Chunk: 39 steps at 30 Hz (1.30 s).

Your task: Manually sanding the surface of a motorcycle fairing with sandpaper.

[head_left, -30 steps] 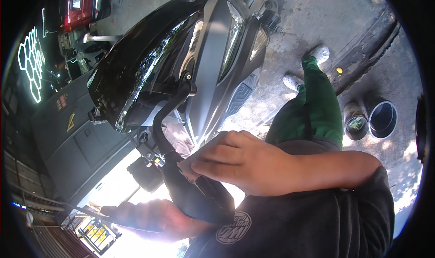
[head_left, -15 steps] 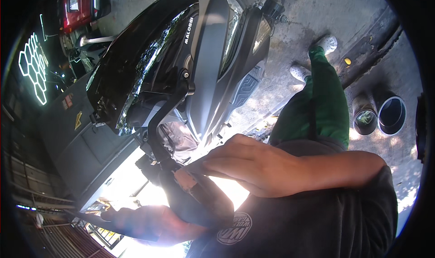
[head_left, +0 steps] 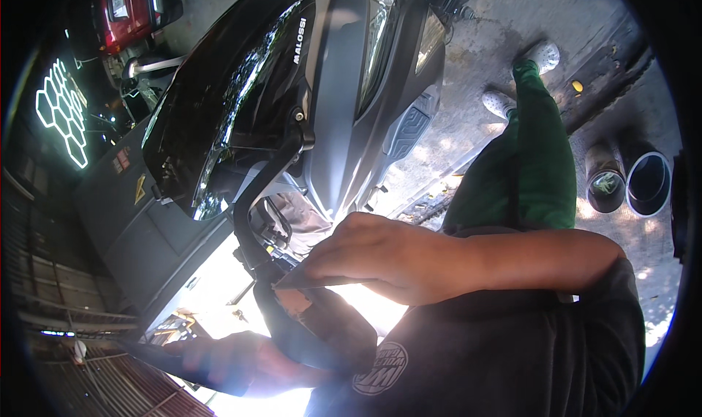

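A black curved arm [head_left: 252, 197] rises from a dark scooter [head_left: 333, 110] and ends in a rounded black piece like a mirror housing [head_left: 340, 333]. On that housing is a bare pinkish-brown patch [head_left: 292, 302]. My right hand [head_left: 365, 254] is closed on a thin dark flat piece [head_left: 333, 281], its pointed edge at the housing just above the patch. At the lower left, my left hand [head_left: 230, 360] has its fingers curled against a long dark thing [head_left: 157, 358]. Glare and shadow blur it, so its kind is unclear.
Two round open-ended pipes or cups [head_left: 647, 183] stand on the concrete floor [head_left: 475, 73] at the right, near my green-trousered legs [head_left: 537, 153]. A grey cabinet [head_left: 153, 249] lies beyond the scooter. A red vehicle [head_left: 128, 14] shows at the upper left.
My right hand has moved slightly left and up, and more of the dark flat piece shows below its fingers. The whole view has shifted a little. My left hand stays nearly in place.
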Motion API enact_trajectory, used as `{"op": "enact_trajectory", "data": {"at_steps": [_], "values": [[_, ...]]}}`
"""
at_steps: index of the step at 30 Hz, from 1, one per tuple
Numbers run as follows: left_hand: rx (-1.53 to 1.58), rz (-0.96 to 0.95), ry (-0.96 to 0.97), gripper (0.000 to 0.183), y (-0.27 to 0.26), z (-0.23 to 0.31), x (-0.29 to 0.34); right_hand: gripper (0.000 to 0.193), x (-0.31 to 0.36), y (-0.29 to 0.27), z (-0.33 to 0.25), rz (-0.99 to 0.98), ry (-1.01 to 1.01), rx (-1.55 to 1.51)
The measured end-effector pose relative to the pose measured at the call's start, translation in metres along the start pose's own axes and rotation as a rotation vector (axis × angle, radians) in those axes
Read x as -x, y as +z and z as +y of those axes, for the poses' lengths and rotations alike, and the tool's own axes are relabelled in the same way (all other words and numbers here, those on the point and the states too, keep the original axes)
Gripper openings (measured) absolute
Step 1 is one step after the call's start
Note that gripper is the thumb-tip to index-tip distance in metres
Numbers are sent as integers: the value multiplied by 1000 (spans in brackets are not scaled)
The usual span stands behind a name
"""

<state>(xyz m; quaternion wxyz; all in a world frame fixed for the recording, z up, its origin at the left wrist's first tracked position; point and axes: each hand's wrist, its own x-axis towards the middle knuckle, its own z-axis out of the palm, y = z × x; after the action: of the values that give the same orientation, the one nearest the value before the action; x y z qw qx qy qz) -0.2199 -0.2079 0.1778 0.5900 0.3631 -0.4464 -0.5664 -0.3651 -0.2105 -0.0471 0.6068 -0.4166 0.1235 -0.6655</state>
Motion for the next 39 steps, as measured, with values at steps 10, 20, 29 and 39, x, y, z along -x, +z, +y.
{"op": "enact_trajectory", "data": {"at_steps": [10,20,29,39], "values": [[33,-41,58,51,4,-12,-2,49,33,-7,8,-154,2,57],[55,0,-7,50,8,-7,-4,56,26,1,11,-101,-83,101],[113,-41,73,50,7,-22,-5,57,29,-12,6,-136,-27,133],[115,-35,74,50,3,-19,-4,53,35,-17,-4,-101,-96,324]]}}
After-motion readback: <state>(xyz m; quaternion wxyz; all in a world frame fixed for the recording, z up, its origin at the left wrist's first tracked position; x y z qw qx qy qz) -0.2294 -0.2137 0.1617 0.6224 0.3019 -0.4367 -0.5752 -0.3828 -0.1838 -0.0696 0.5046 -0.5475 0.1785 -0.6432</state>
